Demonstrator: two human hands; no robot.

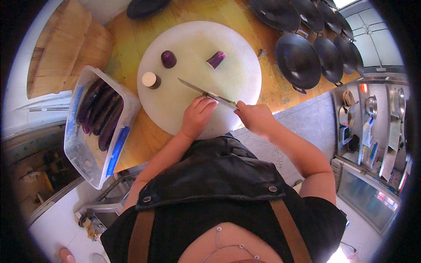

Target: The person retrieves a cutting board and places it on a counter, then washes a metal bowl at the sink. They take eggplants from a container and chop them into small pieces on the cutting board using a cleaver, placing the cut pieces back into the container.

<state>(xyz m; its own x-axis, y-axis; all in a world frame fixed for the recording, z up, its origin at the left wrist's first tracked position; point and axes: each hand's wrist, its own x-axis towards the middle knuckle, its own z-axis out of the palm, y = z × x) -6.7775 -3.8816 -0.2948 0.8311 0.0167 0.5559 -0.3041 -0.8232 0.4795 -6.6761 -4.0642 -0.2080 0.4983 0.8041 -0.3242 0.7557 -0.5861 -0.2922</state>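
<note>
My right hand [255, 116] grips a kitchen knife [192, 86], its handle hidden in my fist and its blade pointing up and left over the round white cutting board [197, 39]. My left hand [200, 115] rests at the board's near side, its bent fingers on a small eggplant piece that they and the blade mostly hide. A bit of green shows beside the blade near my right hand. Farther back on the board are a rounded purple eggplant end [168, 59] and a short eggplant chunk [216, 59]. At the left, another chunk [150, 80] shows its pale cut face.
Left of the board, a clear plastic bin [82, 164] holds several whole eggplants [102, 108]. Several black woks [297, 60] line the right of the wooden table [144, 154]. A black pan [146, 8] lies at the back. Shelves with pots [371, 107] stand right.
</note>
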